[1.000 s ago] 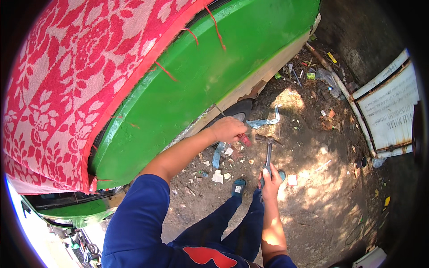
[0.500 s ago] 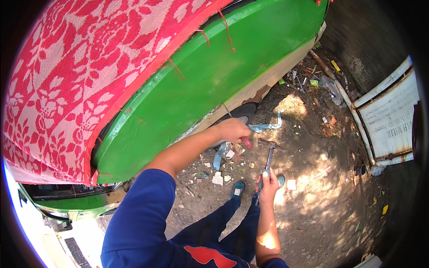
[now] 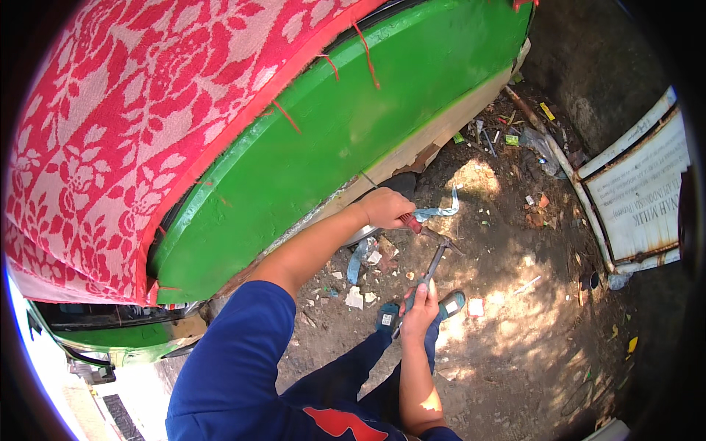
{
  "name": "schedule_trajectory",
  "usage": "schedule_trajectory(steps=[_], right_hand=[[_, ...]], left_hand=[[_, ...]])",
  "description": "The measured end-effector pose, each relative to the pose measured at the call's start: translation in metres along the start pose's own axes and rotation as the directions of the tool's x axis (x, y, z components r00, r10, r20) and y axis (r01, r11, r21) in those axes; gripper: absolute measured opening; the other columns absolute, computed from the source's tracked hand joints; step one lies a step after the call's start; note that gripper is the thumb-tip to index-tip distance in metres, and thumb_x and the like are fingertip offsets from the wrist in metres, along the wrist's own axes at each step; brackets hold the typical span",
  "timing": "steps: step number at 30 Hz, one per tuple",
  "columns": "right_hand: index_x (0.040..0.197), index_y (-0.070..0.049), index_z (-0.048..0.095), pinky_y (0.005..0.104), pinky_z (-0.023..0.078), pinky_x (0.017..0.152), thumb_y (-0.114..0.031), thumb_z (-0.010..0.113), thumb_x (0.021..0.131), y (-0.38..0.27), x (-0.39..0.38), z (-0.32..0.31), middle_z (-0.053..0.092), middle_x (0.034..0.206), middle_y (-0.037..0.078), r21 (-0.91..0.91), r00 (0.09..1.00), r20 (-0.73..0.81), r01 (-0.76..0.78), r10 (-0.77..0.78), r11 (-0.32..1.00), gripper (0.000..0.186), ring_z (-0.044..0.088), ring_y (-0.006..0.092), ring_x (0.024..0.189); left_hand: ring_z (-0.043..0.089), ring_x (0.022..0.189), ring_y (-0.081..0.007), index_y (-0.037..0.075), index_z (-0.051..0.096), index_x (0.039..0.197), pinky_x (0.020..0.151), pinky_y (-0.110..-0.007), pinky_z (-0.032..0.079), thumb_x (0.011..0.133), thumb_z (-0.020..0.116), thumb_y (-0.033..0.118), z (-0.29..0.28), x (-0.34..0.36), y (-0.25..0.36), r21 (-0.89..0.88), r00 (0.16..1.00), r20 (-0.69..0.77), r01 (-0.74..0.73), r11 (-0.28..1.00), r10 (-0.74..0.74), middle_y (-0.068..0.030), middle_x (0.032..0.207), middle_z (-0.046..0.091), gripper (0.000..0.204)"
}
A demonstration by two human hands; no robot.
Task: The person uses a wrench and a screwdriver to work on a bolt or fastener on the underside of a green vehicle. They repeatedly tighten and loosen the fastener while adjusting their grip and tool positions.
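Note:
My left hand (image 3: 386, 209) is closed round a screwdriver (image 3: 411, 222) with a red handle. Its thin shaft sticks out past my knuckles to the pale lower edge of the green vehicle body (image 3: 346, 140); whether the tip is in a gap there I cannot tell. In my right hand (image 3: 420, 310) is a hammer (image 3: 436, 262), gripped by its grey handle. The hammer's rusty head is at the butt of the screwdriver handle, apparently touching it. Behind my left hand a dark wheel (image 3: 401, 184) shows in part under the body.
A red and pink floral cloth (image 3: 125, 125) covers the vehicle's top. Light blue strips (image 3: 441, 212) and pale chips (image 3: 354, 298) lie on the dirt ground. At the right stands a rusty-framed white sign panel (image 3: 636, 198). My sandalled feet (image 3: 387, 317) are below the hammer.
My right hand has shifted a little left and down, bringing the hammer head from beside the screwdriver onto its handle end. My left hand keeps its hold, slightly higher.

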State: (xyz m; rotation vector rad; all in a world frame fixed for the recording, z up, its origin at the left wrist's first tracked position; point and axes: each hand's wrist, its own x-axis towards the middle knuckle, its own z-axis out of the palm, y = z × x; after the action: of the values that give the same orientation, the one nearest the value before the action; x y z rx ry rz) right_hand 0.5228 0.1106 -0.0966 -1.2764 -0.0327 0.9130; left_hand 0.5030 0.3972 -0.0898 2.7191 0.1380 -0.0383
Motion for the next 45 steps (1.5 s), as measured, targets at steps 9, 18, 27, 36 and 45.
schedule_trajectory(steps=[9,18,27,36,45], right_hand=[[0.138,-0.005,0.051,0.0207,0.040,0.045,-0.022,0.054,0.104,-0.010,0.011,-0.012,0.055,0.078,0.002,-0.064,0.998,0.055,-0.016,0.020,0.998,0.038,0.048,0.0051,0.055],[0.134,-0.003,0.054,0.0207,0.041,0.045,-0.022,0.055,0.104,-0.017,0.003,-0.010,0.056,0.081,0.003,0.021,0.999,0.011,0.047,-0.047,0.999,0.036,0.048,0.0051,0.057],[0.133,-0.002,0.053,0.0215,0.040,0.045,-0.026,0.053,0.105,-0.013,0.007,-0.003,0.056,0.079,0.003,-0.035,0.995,0.050,0.085,-0.084,0.996,0.037,0.047,0.0061,0.055],[0.134,-0.002,0.052,0.0201,0.040,0.046,-0.024,0.056,0.104,-0.026,0.030,0.003,0.058,0.082,0.002,-0.151,0.998,0.057,-0.030,0.039,0.988,0.038,0.046,0.0047,0.053],[0.128,-0.003,0.052,0.0224,0.039,0.044,-0.028,0.050,0.106,-0.031,0.018,0.010,0.054,0.077,0.006,0.039,0.981,0.051,0.186,-0.188,0.982,0.034,0.046,0.0085,0.051]], left_hand=[[0.064,0.078,-0.0333,0.010,0.056,0.080,0.065,-0.047,0.049,0.070,0.070,0.021,0.000,-0.002,0.004,-0.028,0.999,-0.041,0.000,1.000,-0.001,-0.0090,0.076,0.062,0.020],[0.065,0.077,-0.0333,0.010,0.058,0.079,0.065,-0.047,0.049,0.070,0.068,0.020,-0.005,0.002,0.003,-0.057,0.993,-0.084,0.075,0.996,-0.080,-0.0093,0.074,0.062,0.016],[0.064,0.075,-0.0329,0.011,0.057,0.076,0.063,-0.047,0.047,0.068,0.069,0.020,-0.007,0.002,0.000,-0.088,0.984,-0.138,0.104,0.991,-0.115,-0.0086,0.072,0.061,0.017],[0.064,0.072,-0.0334,0.011,0.056,0.076,0.061,-0.046,0.047,0.070,0.070,0.022,-0.004,0.006,-0.001,-0.068,0.989,-0.067,0.124,0.990,-0.128,-0.0088,0.070,0.061,0.018],[0.061,0.065,-0.0323,0.010,0.056,0.072,0.057,-0.043,0.045,0.071,0.076,0.028,-0.013,0.003,-0.003,-0.160,0.961,-0.170,0.194,0.968,-0.220,-0.0090,0.066,0.060,0.028]])
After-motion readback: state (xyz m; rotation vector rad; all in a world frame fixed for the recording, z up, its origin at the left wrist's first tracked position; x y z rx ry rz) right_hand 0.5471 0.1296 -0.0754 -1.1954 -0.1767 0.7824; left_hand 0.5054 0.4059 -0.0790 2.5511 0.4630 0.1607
